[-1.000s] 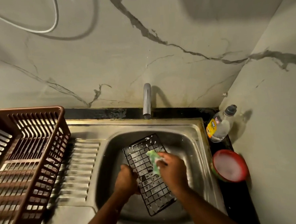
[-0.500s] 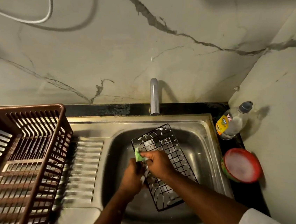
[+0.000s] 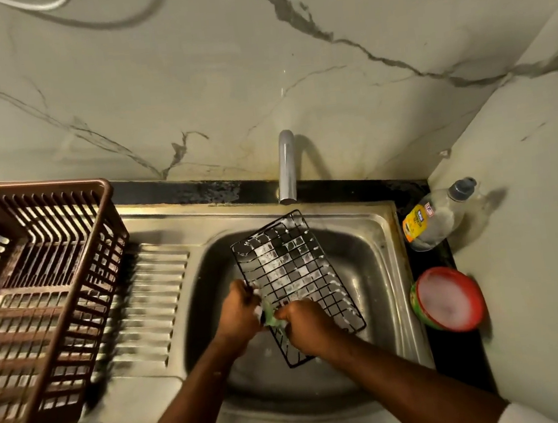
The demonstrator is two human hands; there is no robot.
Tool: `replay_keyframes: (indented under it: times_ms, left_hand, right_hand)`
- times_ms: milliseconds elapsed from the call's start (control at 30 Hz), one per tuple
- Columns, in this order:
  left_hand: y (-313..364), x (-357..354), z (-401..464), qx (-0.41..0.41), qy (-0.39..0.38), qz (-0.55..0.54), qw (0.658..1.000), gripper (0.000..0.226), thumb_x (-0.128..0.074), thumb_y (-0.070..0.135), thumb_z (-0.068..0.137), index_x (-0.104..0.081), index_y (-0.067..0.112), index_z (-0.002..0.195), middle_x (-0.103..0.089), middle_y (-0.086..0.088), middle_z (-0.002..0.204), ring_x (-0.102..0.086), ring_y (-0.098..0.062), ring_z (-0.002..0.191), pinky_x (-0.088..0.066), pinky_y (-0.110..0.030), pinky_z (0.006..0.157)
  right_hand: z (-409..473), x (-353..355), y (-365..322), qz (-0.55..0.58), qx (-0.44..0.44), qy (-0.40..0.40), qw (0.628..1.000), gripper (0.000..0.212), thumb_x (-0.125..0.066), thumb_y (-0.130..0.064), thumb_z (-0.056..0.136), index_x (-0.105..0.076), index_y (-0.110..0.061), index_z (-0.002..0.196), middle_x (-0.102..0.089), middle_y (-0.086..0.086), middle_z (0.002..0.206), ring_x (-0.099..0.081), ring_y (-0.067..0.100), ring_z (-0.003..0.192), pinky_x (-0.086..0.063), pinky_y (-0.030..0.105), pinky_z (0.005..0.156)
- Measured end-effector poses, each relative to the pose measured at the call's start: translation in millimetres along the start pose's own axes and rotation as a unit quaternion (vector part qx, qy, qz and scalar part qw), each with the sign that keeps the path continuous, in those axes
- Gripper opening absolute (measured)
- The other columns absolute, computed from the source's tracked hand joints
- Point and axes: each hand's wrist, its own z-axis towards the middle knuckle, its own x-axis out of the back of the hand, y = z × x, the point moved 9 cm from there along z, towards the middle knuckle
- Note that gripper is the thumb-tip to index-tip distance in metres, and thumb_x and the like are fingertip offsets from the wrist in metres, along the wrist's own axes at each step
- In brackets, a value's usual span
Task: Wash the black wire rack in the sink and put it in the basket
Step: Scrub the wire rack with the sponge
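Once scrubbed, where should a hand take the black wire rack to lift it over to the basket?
Probably the black wire rack by its raised far edge near the tap, coming from above: it leans tilted in the sink, and that rim is free.

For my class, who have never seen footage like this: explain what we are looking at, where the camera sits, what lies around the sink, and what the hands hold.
The camera is worn on a person's head and looks down at their two bare hands over a steel sink. The left hand grips the edge of a soapy black wire rack. The right hand pinches a green sponge against the rack. A tap stands behind. A brown basket sits on the left; a dish soap bottle and a red tub sit on the right.
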Motion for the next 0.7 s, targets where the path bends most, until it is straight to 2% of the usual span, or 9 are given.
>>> replay_keyframes:
  times_ms: [100,200,333,467,567,700]
  left_hand:
    - [4.6,4.4,0.1,0.005,0.025,0.007,1.000,0.012,-0.054,0.005,0.100,-0.050,0.017,0.100,-0.063,-0.011,0.100,-0.063,-0.029,0.082,-0.057,-0.069,0.065]
    - [10.7,6.9,-1.8,0.025,0.019,-0.012,0.999,0.011,-0.049,-0.001,0.101,-0.047,0.007,0.108,-0.057,-0.012,0.099,-0.060,-0.028,0.080,-0.058,-0.068,0.072]
    - [18.9,9.1,-2.2,0.021,-0.001,-0.008,1.000,0.009,-0.048,-0.001,0.102,-0.043,0.005,0.107,-0.053,-0.014,0.096,-0.058,-0.031,0.078,-0.057,-0.069,0.070]
    - [29.8,9.9,-0.3,-0.015,0.001,0.068,0.998,0.009,-0.051,0.004,0.101,-0.044,0.004,0.107,-0.059,-0.019,0.103,-0.064,-0.033,0.076,-0.060,-0.063,0.063]
    - [42.0,11.0,3.6,-0.037,0.006,0.143,0.989,0.013,-0.055,0.013,0.099,-0.045,0.008,0.106,-0.063,-0.017,0.102,-0.071,-0.035,0.082,-0.061,-0.058,0.066]
    - [57.1,12.7,6.6,-0.026,0.005,0.208,0.978,0.016,-0.054,0.018,0.097,-0.042,0.014,0.107,-0.065,-0.018,0.104,-0.071,-0.037,0.087,-0.062,-0.054,0.074]
  right_hand:
    - [-3.4,-6.9,-0.4,-0.021,-0.015,0.001,1.000,0.034,-0.064,-0.007,0.092,-0.070,-0.020,0.122,-0.072,0.003,0.113,-0.067,0.021,0.104,-0.053,0.028,0.089]
    - [-8.0,-15.1,1.8,-0.056,0.003,-0.040,0.998,0.039,-0.064,-0.007,0.092,-0.067,-0.022,0.128,-0.069,0.004,0.122,-0.065,0.023,0.113,-0.052,0.031,0.096]
    - [-11.2,-15.6,-0.2,-0.129,0.063,-0.119,0.983,0.044,-0.066,-0.001,0.089,-0.068,-0.020,0.129,-0.064,0.007,0.135,-0.059,0.025,0.125,-0.045,0.031,0.106]
    - [-7.4,-5.9,-13.5,-0.251,0.148,-0.189,0.938,0.028,-0.066,-0.010,0.092,-0.072,-0.009,0.120,-0.069,0.016,0.124,-0.065,0.033,0.113,-0.051,0.041,0.099]
    - [0.3,3.5,-16.5,-0.317,0.135,-0.202,0.917,0.024,-0.062,-0.017,0.094,-0.073,-0.008,0.114,-0.069,0.018,0.117,-0.066,0.035,0.106,-0.054,0.043,0.093]
    - [8.1,15.1,-17.6,-0.360,0.102,-0.226,0.899,0.028,-0.051,-0.014,0.098,-0.070,-0.002,0.114,-0.069,0.017,0.113,-0.066,0.033,0.105,-0.052,0.039,0.089]
